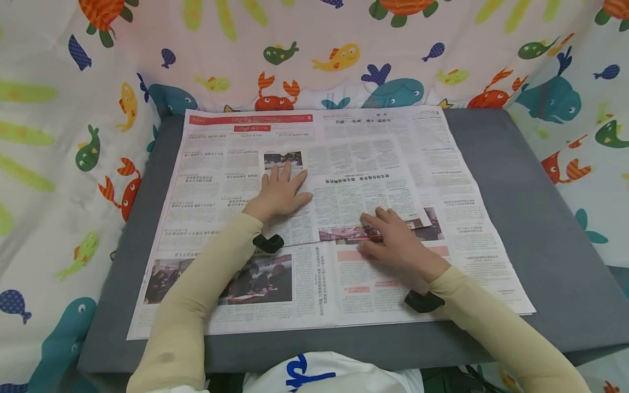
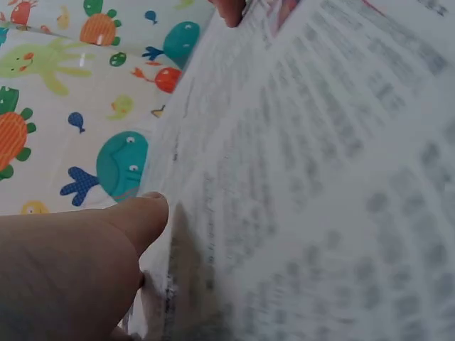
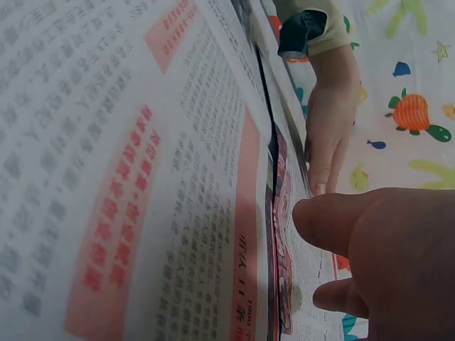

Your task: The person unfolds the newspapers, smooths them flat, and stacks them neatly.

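Note:
A smaller folded newspaper (image 1: 363, 158) lies on a large spread newspaper (image 1: 464, 213). My left hand (image 1: 282, 194), fingers spread, rests on the left part of the folded one, just below its small photo. At its near right edge, my right hand (image 1: 400, 240) touches the paper with fingers extended. In the right wrist view the right thumb (image 3: 334, 224) is beside a dark gap along the folded newspaper's edge, and the left hand (image 3: 330, 135) lies flat beyond. The left wrist view shows the left thumb (image 2: 146, 217) at the paper; the other fingers are mostly hidden.
The newspapers cover much of a grey table (image 1: 540, 234), whose surface shows on both sides and along the front. A curtain (image 1: 314, 33) printed with sea animals surrounds the back and sides. Black wrist bands (image 1: 425, 301) sit on both wrists.

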`<move>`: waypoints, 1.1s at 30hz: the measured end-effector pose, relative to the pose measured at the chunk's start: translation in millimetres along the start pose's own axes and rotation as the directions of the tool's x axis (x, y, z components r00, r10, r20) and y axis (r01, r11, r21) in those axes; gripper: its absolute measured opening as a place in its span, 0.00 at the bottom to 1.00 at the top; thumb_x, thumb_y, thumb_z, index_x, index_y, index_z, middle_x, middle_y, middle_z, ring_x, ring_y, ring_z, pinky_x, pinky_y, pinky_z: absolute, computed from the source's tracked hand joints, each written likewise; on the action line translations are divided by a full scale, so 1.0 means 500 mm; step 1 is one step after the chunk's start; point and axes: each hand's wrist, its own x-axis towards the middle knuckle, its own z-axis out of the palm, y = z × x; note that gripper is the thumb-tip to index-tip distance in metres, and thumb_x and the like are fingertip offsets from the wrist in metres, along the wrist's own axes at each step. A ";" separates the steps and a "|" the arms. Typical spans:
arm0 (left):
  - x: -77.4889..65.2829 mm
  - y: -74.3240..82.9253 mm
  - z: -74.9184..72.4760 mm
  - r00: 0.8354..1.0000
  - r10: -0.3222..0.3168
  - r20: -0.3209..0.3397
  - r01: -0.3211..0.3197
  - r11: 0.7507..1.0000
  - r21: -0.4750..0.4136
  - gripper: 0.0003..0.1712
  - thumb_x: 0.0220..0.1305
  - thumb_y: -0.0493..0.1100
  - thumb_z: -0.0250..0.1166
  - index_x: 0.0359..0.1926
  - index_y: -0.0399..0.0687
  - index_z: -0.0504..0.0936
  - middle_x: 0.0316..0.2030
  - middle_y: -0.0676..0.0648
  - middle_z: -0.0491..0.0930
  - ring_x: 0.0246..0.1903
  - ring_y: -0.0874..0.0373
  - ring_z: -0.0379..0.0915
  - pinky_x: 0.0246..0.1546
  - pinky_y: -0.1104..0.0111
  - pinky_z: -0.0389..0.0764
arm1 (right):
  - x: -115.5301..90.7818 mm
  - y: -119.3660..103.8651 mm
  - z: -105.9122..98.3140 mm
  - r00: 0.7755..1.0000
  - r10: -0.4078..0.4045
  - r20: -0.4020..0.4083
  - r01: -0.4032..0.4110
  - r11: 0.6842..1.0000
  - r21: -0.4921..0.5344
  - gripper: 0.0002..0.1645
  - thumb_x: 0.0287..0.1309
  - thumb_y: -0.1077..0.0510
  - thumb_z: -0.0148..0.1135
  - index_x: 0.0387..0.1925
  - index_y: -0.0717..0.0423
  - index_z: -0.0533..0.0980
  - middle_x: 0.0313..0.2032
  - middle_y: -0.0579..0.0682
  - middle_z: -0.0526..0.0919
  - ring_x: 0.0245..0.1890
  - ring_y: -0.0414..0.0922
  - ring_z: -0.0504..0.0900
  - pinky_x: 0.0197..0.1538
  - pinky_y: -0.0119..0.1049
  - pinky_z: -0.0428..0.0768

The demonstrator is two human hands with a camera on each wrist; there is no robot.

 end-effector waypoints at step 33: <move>-0.263 0.077 0.075 0.987 0.146 -0.075 -0.122 0.958 0.260 0.42 0.65 0.67 0.64 0.71 0.46 0.73 0.67 0.24 0.69 0.75 0.26 0.51 0.74 0.34 0.46 | 0.225 -0.023 -0.009 0.989 0.127 0.070 -0.110 0.972 -0.209 0.52 0.66 0.29 0.53 0.69 0.71 0.64 0.70 0.71 0.60 0.72 0.70 0.57 0.76 0.66 0.54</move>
